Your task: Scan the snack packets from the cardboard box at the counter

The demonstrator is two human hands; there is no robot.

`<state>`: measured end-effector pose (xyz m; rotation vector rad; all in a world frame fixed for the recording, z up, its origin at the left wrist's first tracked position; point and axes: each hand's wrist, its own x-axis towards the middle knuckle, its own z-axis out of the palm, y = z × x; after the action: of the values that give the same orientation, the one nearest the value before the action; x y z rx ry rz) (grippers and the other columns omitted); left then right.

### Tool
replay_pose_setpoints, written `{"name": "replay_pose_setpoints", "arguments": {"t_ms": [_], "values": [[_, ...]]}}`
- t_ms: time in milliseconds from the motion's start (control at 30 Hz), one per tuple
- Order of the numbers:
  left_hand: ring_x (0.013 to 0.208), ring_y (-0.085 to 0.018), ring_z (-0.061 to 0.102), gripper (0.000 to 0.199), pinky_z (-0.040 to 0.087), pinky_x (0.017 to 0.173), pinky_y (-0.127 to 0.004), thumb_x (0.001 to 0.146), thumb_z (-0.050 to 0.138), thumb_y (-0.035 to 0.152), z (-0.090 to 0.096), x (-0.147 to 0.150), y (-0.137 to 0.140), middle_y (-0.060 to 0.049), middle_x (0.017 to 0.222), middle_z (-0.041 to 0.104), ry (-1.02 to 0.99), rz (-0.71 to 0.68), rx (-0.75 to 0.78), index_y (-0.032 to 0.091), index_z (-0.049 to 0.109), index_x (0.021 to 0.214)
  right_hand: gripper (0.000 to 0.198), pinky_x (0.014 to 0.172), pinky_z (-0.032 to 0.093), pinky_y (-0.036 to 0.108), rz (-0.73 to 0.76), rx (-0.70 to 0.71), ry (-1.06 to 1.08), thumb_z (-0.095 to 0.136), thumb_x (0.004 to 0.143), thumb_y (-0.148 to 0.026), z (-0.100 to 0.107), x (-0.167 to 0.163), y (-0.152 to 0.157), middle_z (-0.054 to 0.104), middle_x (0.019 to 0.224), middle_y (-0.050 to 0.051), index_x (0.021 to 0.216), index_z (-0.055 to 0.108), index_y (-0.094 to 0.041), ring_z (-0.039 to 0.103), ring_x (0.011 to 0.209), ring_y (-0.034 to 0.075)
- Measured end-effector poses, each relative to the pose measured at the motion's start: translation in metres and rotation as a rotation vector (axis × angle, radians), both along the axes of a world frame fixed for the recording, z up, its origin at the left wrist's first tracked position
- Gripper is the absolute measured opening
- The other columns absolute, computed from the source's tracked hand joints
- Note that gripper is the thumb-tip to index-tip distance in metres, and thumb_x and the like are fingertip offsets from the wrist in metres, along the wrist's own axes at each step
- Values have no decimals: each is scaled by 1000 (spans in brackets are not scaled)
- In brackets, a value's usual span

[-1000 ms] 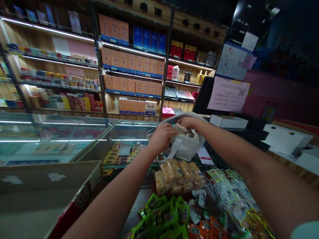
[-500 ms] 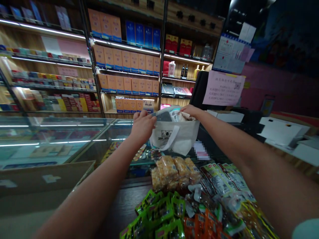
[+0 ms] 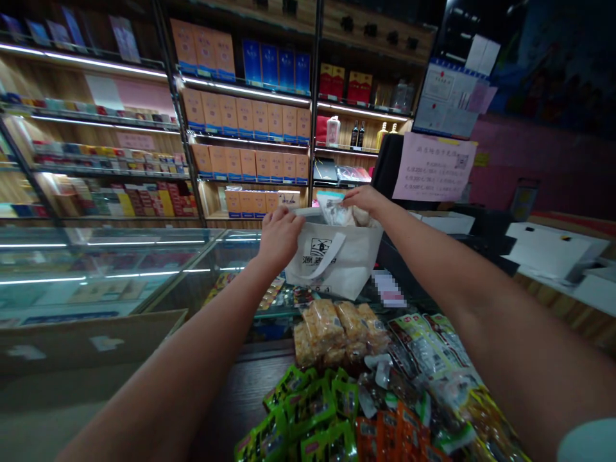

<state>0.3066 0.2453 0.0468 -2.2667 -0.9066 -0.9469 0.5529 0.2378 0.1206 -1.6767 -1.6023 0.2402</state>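
A white tote bag (image 3: pixel 353 260) with black print and a loop handle stands on the glass counter. My left hand (image 3: pixel 282 237) is closed on its left rim. At the bag's mouth, my right hand (image 3: pixel 364 201) pinches a clear plastic packet (image 3: pixel 332 208) with a light-blue top edge. The packet's lower part is hidden inside the bag. Beside it in the opening, a beige item (image 3: pixel 362 217) shows, too covered to name. In front of the bag lie bagged yellowish puffed snacks (image 3: pixel 325 324), and nearer still are green snack packets (image 3: pixel 308 410).
Orange packets (image 3: pixel 392 433) and other clear-wrapped snacks (image 3: pixel 433 346) cover the near right. An open cardboard box (image 3: pixel 91 340) sits at left. A pink notice (image 3: pixel 433 167) hangs on a dark monitor. Shelves of boxed goods (image 3: pixel 245 115) line the back.
My right hand has risen slightly and moved left, and the clear packet now stands higher out of the bag. The bag's front has straightened so more print shows. My left hand stays on the rim.
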Motion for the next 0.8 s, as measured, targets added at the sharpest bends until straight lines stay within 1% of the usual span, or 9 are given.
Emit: {"name": "replay_pose_setpoints", "arguments": {"t_ms": [133, 300, 367, 433, 500, 567, 633, 700, 800], "values": [[126, -33, 45, 38, 37, 101, -49, 94, 44, 14, -6, -5, -1, -11, 120, 68, -40, -28, -30, 20, 60, 127, 19, 82, 58, 41, 10, 160, 123, 67, 94, -25, 8, 3, -4, 69, 112, 6, 109, 67, -15, 69, 96, 22], [131, -32, 43, 41, 32, 110, -52, 91, 45, 11, -11, -9, -5, -12, 129, 64, -74, -62, -80, 19, 60, 129, 8, 85, 57, 42, -6, 356, 279, 71, 90, -18, 16, 3, -6, 74, 105, 5, 97, 70, -13, 71, 95, 21], [134, -32, 40, 41, 31, 112, -53, 91, 46, 13, -12, -11, -5, -13, 136, 59, -99, -62, -87, 19, 60, 129, 12, 87, 56, 41, -29, 441, 347, 72, 87, -14, 21, 2, -7, 75, 107, 6, 99, 71, -12, 71, 97, 21], [137, -33, 37, 41, 31, 113, -53, 90, 48, 14, -13, -13, -6, -15, 141, 54, -105, -45, -76, 17, 59, 130, 21, 90, 54, 38, -45, 525, 410, 70, 85, -10, 28, 1, -10, 76, 111, 8, 106, 71, -10, 70, 102, 22], [139, -34, 36, 43, 31, 114, -53, 90, 49, 14, -14, -16, -6, -16, 143, 51, -93, -33, -72, 16, 58, 132, 28, 91, 52, 36, -44, 598, 461, 68, 84, -11, 34, -1, -17, 76, 114, 9, 112, 70, -9, 68, 106, 22], [140, -34, 36, 43, 31, 114, -53, 91, 49, 15, -15, -18, -7, -17, 144, 50, -90, -37, -82, 16, 57, 133, 30, 91, 51, 35, -23, 653, 498, 66, 83, -13, 37, -4, -28, 76, 114, 8, 113, 71, -10, 67, 108, 22], [141, -34, 35, 42, 30, 115, -54, 91, 50, 16, -16, -20, -10, -16, 147, 48, -101, -45, -93, 18, 56, 133, 30, 92, 51, 35, 11, 689, 531, 67, 81, -13, 35, -8, -44, 76, 113, 7, 110, 74, -12, 67, 108, 22], [144, -35, 31, 44, 29, 115, -55, 90, 53, 16, -18, -23, -13, -16, 151, 44, -115, -45, -99, 19, 56, 134, 27, 93, 51, 35, 52, 712, 562, 70, 78, -14, 27, -13, -66, 77, 109, 6, 104, 76, -14, 67, 108, 22], [145, -40, 25, 45, 28, 115, -56, 86, 59, 14, -19, -26, -18, -19, 156, 35, -124, -20, -107, 17, 58, 131, 22, 94, 51, 39, 98, 741, 615, 76, 71, -18, 5, -18, -107, 79, 100, 2, 93, 78, -18, 68, 105, 23]]}}
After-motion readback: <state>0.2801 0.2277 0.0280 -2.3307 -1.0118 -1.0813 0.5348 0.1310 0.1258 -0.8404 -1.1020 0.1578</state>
